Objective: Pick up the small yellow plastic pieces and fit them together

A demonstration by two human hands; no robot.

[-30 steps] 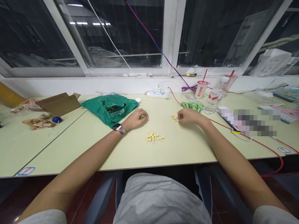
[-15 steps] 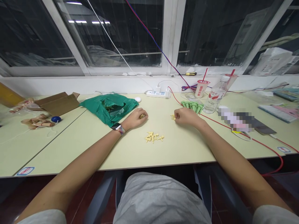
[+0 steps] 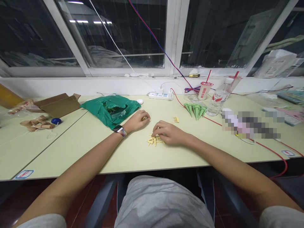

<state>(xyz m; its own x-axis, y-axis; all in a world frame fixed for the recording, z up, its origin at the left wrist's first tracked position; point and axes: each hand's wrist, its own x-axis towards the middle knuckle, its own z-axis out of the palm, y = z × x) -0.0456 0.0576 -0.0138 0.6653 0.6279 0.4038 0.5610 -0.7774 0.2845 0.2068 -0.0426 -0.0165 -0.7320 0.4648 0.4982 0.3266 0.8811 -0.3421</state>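
My left hand [image 3: 137, 121] rests on the pale table, its fingers curled over a small pale yellow piece [image 3: 144, 118]. My right hand [image 3: 169, 133] lies over a heap of small pale yellow pieces [image 3: 154, 140], fingertips on it and partly hiding it. Whether those fingers hold a piece is hidden. A few similar pieces [image 3: 176, 119] lie apart, beyond my right hand. Several green cone-shaped pieces [image 3: 195, 110] stand in a row further back.
A green plastic bag [image 3: 111, 110] and an open cardboard box [image 3: 58, 106] lie to the left. A power strip [image 3: 160, 96], a paper cup [image 3: 204, 90] and a water bottle [image 3: 219, 96] stand along the window. A red cable [image 3: 228, 125] runs across the right side.
My right hand has moved left and toward me, from the few pieces near the green cones onto the heap. My left hand has stayed in place.
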